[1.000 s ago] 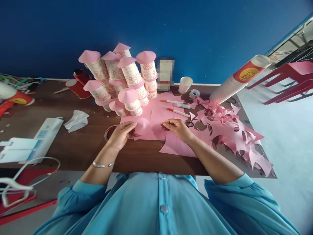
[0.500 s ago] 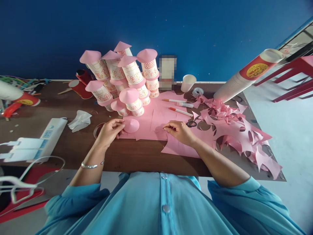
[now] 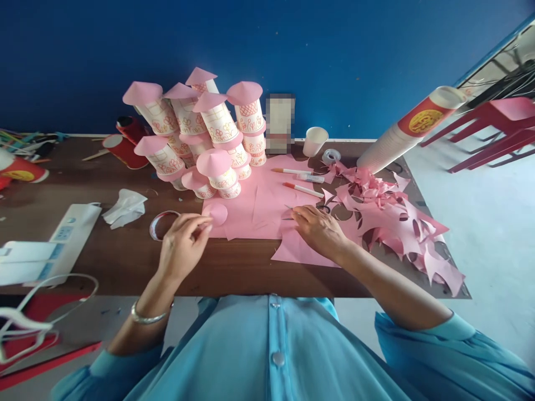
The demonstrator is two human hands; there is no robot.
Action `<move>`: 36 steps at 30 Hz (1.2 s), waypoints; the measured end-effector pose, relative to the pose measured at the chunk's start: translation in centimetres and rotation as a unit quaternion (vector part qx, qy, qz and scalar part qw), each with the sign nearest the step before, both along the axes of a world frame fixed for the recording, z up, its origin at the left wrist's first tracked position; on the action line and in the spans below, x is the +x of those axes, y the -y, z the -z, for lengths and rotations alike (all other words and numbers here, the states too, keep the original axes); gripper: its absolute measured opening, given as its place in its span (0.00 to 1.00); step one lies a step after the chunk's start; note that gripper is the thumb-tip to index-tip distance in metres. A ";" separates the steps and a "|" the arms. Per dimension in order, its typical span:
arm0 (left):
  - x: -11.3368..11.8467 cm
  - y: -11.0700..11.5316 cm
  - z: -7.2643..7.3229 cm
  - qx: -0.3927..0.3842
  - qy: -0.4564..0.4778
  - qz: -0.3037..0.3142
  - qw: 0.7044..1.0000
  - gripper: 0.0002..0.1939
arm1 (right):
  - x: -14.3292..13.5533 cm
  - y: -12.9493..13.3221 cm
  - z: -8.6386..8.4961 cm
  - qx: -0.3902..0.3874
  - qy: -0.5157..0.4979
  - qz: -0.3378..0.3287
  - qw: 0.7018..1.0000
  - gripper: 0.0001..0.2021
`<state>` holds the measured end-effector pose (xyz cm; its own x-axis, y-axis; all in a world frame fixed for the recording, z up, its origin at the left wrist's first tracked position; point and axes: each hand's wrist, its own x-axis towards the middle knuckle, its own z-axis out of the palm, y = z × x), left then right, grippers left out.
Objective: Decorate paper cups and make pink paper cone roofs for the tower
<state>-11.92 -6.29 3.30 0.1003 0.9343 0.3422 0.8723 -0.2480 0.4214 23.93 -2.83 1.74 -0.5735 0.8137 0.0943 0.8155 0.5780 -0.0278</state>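
A small pink paper cone (image 3: 217, 214) lies on the pink paper sheet (image 3: 267, 195). My left hand (image 3: 184, 242) is at the cone's near left edge, thumb and fingers drawn together; whether anything is between them I cannot make out. My right hand (image 3: 320, 229) is curled over a pair of scissors on the pink paper. Two thin blade tips poke out left of its fingers, and part of the dark scissors handle (image 3: 326, 209) shows behind it. Beyond the hands stand white paper-cup towers (image 3: 221, 125) with red and orange drawings and pink cone roofs.
Markers (image 3: 303, 190) lie on the pink sheet. Cut pink scraps (image 3: 401, 214) and a tall stack of cups (image 3: 390, 142) stand at right, a single cup (image 3: 315, 141) behind. A tape roll (image 3: 155, 227), crumpled tissue (image 3: 125, 208) and power strip (image 3: 71, 236) are at left.
My left hand has drawn back slightly from the cone, which stays on the sheet. My right hand has shifted right over the scissors, whose blade tips now show apart. The view has turned slightly right.
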 end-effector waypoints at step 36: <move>6.5 -0.2 3.3 0.003 -0.153 0.185 0.971 0.21 | 3.1 0.5 0.7 0.078 0.083 0.110 0.987 0.15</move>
